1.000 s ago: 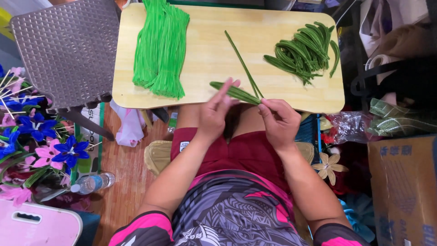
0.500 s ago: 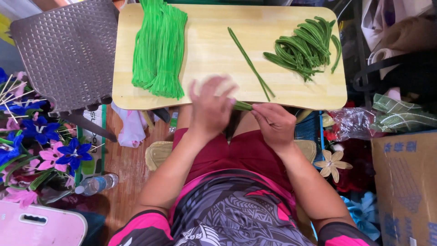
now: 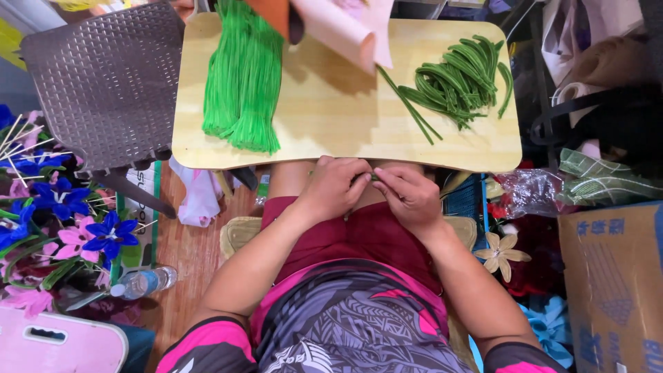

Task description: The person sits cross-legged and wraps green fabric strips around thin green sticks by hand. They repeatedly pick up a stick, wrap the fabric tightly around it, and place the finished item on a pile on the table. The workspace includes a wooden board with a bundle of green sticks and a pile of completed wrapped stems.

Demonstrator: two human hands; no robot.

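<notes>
Two hands meet just below the near edge of the wooden table, over my lap, and most of what they hold is buried between them. My left hand curls its fingers inward, and my right hand pinches from the other side; between the thumbs I can make out only a sliver of dark green, which looks like the end of a thin green strip, though I cannot say how long it is or whether there is more than one. Both hands are closed on it, fingertips pressed together. Up on the table, a thick bundle of bright green strands lies at the left, its far end cut off by the top of the view. At the right sits a loose pile of dark green strips, with a couple of straight ones trailing toward the middle. A pink sheet and something orange beside it jut in from the top edge, too cropped to identify. Blue and pink artificial flowers crowd the floor at left.
</notes>
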